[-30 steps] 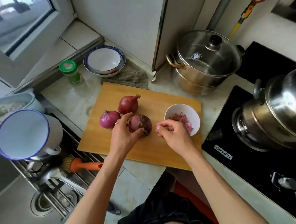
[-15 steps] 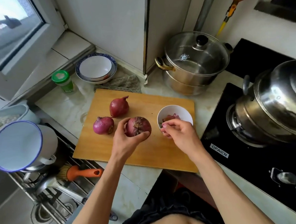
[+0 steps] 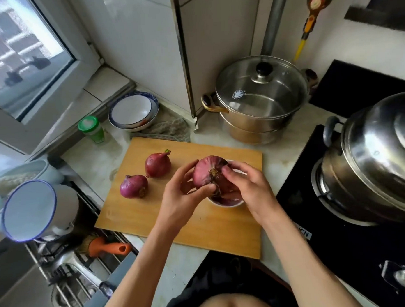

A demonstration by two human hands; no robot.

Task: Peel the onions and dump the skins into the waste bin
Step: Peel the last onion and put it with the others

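the black stove [image 3: 356, 251] has a small white label [image 3: 303, 233] near its front edge. an arm hides most of it, and only the last letters, "cn", can be read. the glass lid [image 3: 261, 89] of the pot at the back has a little white crown-like mark [image 3: 238, 94] on it, with no words that can be read.

2 onions [image 3: 146, 176] on cutting board [image 3: 153, 214], held onion [image 3: 209, 174] above small bowl [image 3: 225, 202], stove [image 3: 341, 216] right
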